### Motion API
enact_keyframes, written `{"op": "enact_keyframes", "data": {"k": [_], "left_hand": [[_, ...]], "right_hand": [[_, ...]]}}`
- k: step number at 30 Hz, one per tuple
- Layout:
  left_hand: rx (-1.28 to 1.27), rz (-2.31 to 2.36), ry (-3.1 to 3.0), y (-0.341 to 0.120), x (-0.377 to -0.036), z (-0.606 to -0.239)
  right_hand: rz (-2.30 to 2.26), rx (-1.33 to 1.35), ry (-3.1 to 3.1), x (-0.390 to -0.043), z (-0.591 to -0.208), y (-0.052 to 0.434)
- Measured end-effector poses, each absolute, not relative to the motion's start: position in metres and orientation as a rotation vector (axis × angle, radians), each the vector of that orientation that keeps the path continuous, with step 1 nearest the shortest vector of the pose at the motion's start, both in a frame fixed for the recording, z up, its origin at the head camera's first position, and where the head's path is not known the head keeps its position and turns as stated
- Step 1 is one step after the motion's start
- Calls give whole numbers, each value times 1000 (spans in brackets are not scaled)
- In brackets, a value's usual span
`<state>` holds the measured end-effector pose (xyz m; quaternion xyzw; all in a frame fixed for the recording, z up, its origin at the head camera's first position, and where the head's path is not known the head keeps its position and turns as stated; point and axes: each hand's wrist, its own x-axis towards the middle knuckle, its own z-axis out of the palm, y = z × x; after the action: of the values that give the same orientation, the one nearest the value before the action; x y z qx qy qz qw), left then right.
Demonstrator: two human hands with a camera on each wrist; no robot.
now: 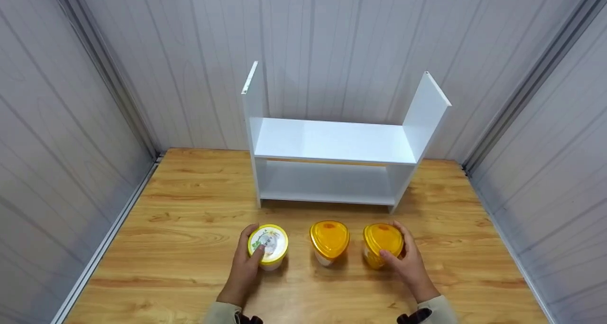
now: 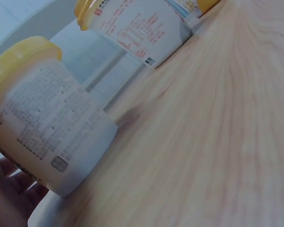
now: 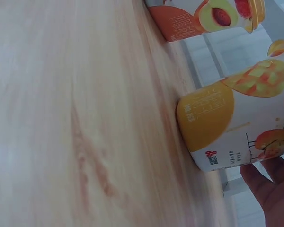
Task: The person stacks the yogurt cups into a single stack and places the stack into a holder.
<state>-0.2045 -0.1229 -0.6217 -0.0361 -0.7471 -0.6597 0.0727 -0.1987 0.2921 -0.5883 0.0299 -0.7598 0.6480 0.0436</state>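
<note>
**Three cups in a row, a hand on each end one**

There are three cups on the wooden table (image 1: 189, 248). They stand in a row near the front edge, just in front of a white shelf (image 1: 332, 143).

The left cup (image 1: 268, 244) has a yellow rim and a white top with a green picture on it. Its side is white with lots of tiny grey writing, too small to read. The left hand (image 1: 245, 267) is curled round this cup, with the thumb lying on the lid.

The middle cup (image 1: 329, 241) has an orange-yellow lid. No hand touches it. In the left wrist view its side shows small red writing, too blurry to read.

The right cup (image 1: 382, 244) also has an orange-yellow lid. Its side has pictures of yellow and orange fruit, a small red logo and some pale letters I cannot read. The right hand (image 1: 409, 262) wraps round this cup from the right side, thumb in front and fingers behind.

The table is light wood with brown grain lines. The shelf has two flat boards and two tall side walls, and it stands at the back edge of the table against the wall. The walls (image 1: 71, 124) all round are pale grey panels with thin lines
</note>
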Motion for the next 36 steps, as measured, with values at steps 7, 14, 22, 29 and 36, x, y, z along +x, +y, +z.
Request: {"op": "enact_keyframes", "data": {"k": [7,14,22,29,36], "left_hand": [[-62,-2031,-2217,-121,-209,-625],[-75,-2056,-2192,-114,-218,-627],[-50,-2070,-2162,-103,-225,-630],[-61,-2060,-2152,-95,-229,-630],[-133,-2137,-2095,-90,-233,-632]], "right_hand": [[1930,15,-2346,-199,-590,291],[1915,25,-2304,-200,-593,289],[1988,73,-2176,-201,-603,285],[1981,57,-2139,-202,-609,283],[1919,80,-2103,-204,-614,282]]}}
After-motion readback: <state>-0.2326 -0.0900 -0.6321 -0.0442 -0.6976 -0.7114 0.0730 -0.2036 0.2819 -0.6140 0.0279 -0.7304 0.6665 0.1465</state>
